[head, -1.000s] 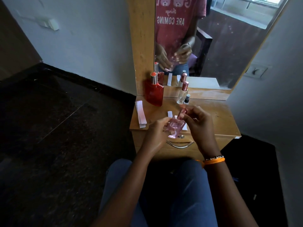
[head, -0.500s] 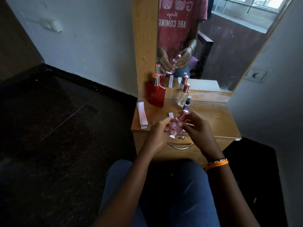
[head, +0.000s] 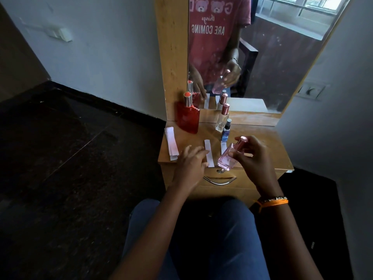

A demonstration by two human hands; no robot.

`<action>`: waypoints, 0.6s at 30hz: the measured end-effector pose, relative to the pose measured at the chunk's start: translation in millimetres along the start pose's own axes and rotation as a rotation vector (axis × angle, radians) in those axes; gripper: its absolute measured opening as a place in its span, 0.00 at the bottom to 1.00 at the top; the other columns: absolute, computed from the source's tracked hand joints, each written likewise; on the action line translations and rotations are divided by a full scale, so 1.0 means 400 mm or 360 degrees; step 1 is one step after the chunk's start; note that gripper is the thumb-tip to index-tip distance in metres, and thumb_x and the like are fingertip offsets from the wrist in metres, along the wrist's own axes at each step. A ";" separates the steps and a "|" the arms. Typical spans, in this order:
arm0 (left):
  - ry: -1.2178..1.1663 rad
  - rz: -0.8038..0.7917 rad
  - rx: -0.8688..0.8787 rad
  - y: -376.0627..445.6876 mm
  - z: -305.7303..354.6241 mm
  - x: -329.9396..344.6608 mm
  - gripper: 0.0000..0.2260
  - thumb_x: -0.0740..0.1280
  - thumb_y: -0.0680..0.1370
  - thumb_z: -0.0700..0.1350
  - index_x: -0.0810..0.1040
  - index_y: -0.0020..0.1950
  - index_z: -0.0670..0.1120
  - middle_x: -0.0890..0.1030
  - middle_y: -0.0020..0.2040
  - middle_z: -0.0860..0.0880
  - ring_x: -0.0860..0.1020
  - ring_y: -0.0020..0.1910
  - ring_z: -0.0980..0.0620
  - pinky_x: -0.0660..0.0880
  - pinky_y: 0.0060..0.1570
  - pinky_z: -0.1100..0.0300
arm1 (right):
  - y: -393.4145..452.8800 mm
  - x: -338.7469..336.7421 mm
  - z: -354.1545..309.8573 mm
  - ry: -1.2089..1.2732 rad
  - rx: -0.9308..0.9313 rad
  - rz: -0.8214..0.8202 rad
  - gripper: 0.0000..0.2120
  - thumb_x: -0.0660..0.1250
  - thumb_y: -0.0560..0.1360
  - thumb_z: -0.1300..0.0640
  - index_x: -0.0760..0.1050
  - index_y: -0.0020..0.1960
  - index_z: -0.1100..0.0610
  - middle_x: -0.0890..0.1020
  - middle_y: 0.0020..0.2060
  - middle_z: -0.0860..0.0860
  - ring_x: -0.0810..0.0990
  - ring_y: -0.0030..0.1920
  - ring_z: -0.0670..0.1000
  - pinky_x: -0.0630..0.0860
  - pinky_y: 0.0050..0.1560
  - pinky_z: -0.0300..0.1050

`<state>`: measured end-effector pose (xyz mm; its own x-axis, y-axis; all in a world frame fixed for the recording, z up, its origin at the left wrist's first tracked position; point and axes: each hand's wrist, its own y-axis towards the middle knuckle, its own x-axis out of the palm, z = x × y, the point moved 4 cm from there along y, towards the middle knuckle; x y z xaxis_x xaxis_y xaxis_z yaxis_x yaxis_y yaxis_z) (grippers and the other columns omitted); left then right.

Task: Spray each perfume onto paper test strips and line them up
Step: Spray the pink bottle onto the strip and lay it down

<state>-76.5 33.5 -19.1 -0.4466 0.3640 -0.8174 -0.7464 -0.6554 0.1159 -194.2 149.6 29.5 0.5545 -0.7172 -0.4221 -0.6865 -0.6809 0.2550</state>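
Observation:
My right hand (head: 253, 156) grips a pink perfume bottle (head: 229, 158), tilted, over the front edge of the wooden dresser top (head: 262, 144). My left hand (head: 190, 160) hovers with relaxed fingers beside a white test strip (head: 209, 152) lying flat; its fingertips reach the strip's left edge. A second strip (head: 223, 147) lies just right of it, partly hidden by the pink bottle. A stack of unused strips (head: 171, 144) sits at the dresser's left edge. At the back stand a red bottle (head: 188, 116), a clear bottle (head: 222, 119) and a small blue bottle (head: 226, 131).
A mirror (head: 252, 47) rises behind the dresser and reflects my hands and the bottles. A drawer handle (head: 220, 180) sits below the front edge. White walls close in on the right and behind; dark floor lies to the left.
My left hand has let go of the pink bottle and moved left and down toward the strip. My right hand now holds the bottle alone, shifted slightly right.

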 end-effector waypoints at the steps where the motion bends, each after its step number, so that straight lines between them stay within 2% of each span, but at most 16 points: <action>1: 0.0048 -0.0030 -0.0010 0.000 -0.005 0.010 0.20 0.64 0.77 0.44 0.69 0.69 0.50 0.69 0.71 0.52 0.56 0.73 0.45 0.54 0.71 0.49 | 0.000 0.002 -0.003 -0.0001 -0.0014 0.0019 0.16 0.74 0.67 0.65 0.76 0.53 0.56 0.80 0.42 0.43 0.80 0.44 0.45 0.80 0.48 0.47; 5: 0.0108 -0.0025 -0.0026 0.008 -0.013 0.028 0.23 0.65 0.76 0.46 0.65 0.71 0.50 0.66 0.73 0.53 0.52 0.75 0.45 0.48 0.72 0.47 | 0.019 0.021 -0.034 -0.0010 -0.0080 0.0116 0.21 0.74 0.67 0.66 0.73 0.57 0.55 0.79 0.41 0.42 0.80 0.42 0.43 0.76 0.43 0.29; 6: 0.0104 -0.0021 -0.0024 0.012 -0.014 0.028 0.23 0.65 0.76 0.46 0.65 0.71 0.50 0.66 0.73 0.53 0.52 0.75 0.45 0.47 0.72 0.47 | 0.028 0.028 -0.047 -0.0054 -0.0123 0.0124 0.23 0.73 0.67 0.67 0.72 0.58 0.55 0.79 0.41 0.43 0.80 0.42 0.44 0.76 0.42 0.29; 7: 0.0091 -0.0017 -0.0016 0.017 -0.015 0.027 0.23 0.65 0.76 0.46 0.66 0.71 0.49 0.66 0.73 0.53 0.52 0.75 0.46 0.47 0.72 0.47 | 0.039 0.035 -0.061 -0.0122 -0.0178 0.0126 0.24 0.72 0.68 0.67 0.70 0.60 0.55 0.80 0.42 0.46 0.81 0.42 0.46 0.77 0.42 0.34; 9: 0.0047 -0.0001 0.0006 0.026 -0.015 0.024 0.22 0.65 0.77 0.47 0.67 0.70 0.48 0.67 0.72 0.53 0.52 0.75 0.46 0.47 0.73 0.47 | 0.067 0.051 -0.090 -0.0314 -0.0287 0.0125 0.25 0.71 0.69 0.68 0.68 0.62 0.56 0.82 0.43 0.52 0.82 0.43 0.54 0.78 0.42 0.47; 12: 0.0024 0.0023 0.0022 0.037 -0.012 0.020 0.19 0.63 0.77 0.49 0.70 0.68 0.47 0.69 0.71 0.52 0.54 0.75 0.46 0.47 0.72 0.48 | 0.115 0.076 -0.124 -0.0669 -0.0456 0.0080 0.28 0.70 0.69 0.67 0.65 0.66 0.57 0.82 0.45 0.56 0.80 0.43 0.61 0.71 0.37 0.46; 15: 0.0004 0.0045 0.0012 0.045 -0.008 0.024 0.17 0.60 0.79 0.51 0.73 0.66 0.46 0.71 0.70 0.50 0.55 0.75 0.46 0.48 0.72 0.49 | 0.162 0.100 -0.141 -0.0887 -0.0621 -0.0008 0.29 0.70 0.68 0.69 0.64 0.66 0.59 0.83 0.44 0.56 0.80 0.45 0.62 0.68 0.47 0.46; 18: -0.0026 0.0088 0.0011 0.048 -0.011 0.028 0.16 0.62 0.78 0.48 0.74 0.65 0.46 0.71 0.70 0.49 0.57 0.74 0.48 0.47 0.73 0.51 | 0.202 0.117 -0.134 -0.0986 -0.0595 -0.0095 0.25 0.69 0.68 0.68 0.65 0.62 0.59 0.81 0.41 0.53 0.80 0.44 0.60 0.68 0.58 0.50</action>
<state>-93.7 22.0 -28.3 -0.4954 0.3379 -0.8002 -0.7235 -0.6703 0.1649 -198.3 53.1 77.2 0.1414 -0.5370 -0.8317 -0.3952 -0.8009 0.4499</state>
